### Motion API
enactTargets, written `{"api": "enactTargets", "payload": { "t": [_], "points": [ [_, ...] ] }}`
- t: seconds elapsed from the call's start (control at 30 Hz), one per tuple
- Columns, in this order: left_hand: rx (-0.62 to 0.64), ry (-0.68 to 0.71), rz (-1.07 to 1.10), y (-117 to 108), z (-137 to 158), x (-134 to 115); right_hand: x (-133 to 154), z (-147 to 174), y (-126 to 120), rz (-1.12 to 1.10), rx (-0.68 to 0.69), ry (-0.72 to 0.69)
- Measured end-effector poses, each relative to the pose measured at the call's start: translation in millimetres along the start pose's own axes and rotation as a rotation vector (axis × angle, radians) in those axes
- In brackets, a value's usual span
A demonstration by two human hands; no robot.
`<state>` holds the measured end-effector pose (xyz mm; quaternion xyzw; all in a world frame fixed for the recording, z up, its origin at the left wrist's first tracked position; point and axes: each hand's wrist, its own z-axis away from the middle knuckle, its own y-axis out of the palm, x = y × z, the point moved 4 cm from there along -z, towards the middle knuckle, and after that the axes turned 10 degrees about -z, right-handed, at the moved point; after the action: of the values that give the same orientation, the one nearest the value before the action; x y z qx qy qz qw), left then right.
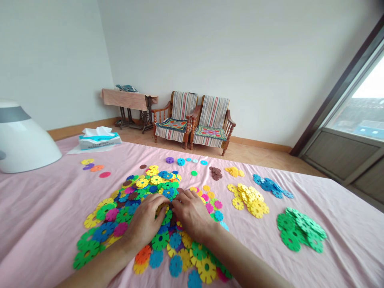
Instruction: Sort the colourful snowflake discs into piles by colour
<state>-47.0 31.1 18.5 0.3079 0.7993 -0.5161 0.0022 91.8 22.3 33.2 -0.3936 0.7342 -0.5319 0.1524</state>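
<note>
A wide heap of mixed-colour snowflake discs (160,240), flat slotted plastic rounds, is spread on the pink cloth before me. My left hand (148,218) rests on the middle of the heap, its thumb apart from the bent fingers and discs showing in the gap. Close beside it, my right hand (193,214) reaches into the same heap with curled fingers. Its fingertips are hidden among the discs, so I cannot see whether they grip one. The two hands nearly meet at the fingertips.
To the right lie sorted piles: green discs (300,230), yellow discs (250,200), blue discs (270,186), brown discs (215,173) and orange-yellow discs (234,171). A tissue box (100,141) and a white appliance (25,140) stand at left. Two wooden chairs (210,136) are beyond.
</note>
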Motion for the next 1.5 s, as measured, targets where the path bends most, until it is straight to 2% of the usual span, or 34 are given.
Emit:
{"api": "enactTargets", "payload": {
  "t": [0.07, 0.13, 0.27, 0.37, 0.5, 0.6, 0.7, 0.77, 1.0, 1.13, 1.23, 1.4, 1.5],
  "points": [
    [-0.002, -0.007, -0.002, 0, 0, 1, 0, 2, 0, -0.006, -0.03, -0.006],
    [-0.01, -0.014, -0.009, 0, 1, 1, -10, 2, -5, -0.057, -0.11, 0.087],
    [-0.015, -0.013, -0.027, 0, 2, 1, -66, 5, -23, -0.218, -0.342, 0.534],
    [-0.007, -0.011, -0.032, 0, 2, 1, -119, 9, -30, -0.231, -0.422, 0.755],
    [-0.005, 0.01, -0.034, -1, 2, -2, -170, 17, -32, -0.225, -0.485, 0.927],
    [-0.006, 0.017, -0.045, -2, 3, -5, -184, 23, -30, -0.24, -0.499, 0.978],
    [-0.005, 0.009, -0.042, -2, 2, -6, -177, 26, -29, -0.258, -0.494, 0.957],
    [-0.007, 0.006, -0.031, -2, 2, -5, -161, 25, -28, -0.29, -0.466, 0.884],
    [-0.006, 0.01, 0.001, -4, 2, -5, -51, 13, -15, -0.527, -0.187, 0.46],
    [0.002, 0.013, 0.02, -4, 1, -6, -5, 18, -19, -0.515, -0.066, 0.217],
    [-0.017, 0.015, 0.025, -4, 1, -6, 6, 27, -25, -0.471, -0.003, 0.204],
    [-0.013, 0.019, 0.034, -3, 3, -7, 0, 41, -37, -0.501, 0.103, 0.265],
    [0.012, 0.019, 0.042, -4, 3, -10, -12, 44, -39, -0.541, 0.066, 0.316]
  ]
}}
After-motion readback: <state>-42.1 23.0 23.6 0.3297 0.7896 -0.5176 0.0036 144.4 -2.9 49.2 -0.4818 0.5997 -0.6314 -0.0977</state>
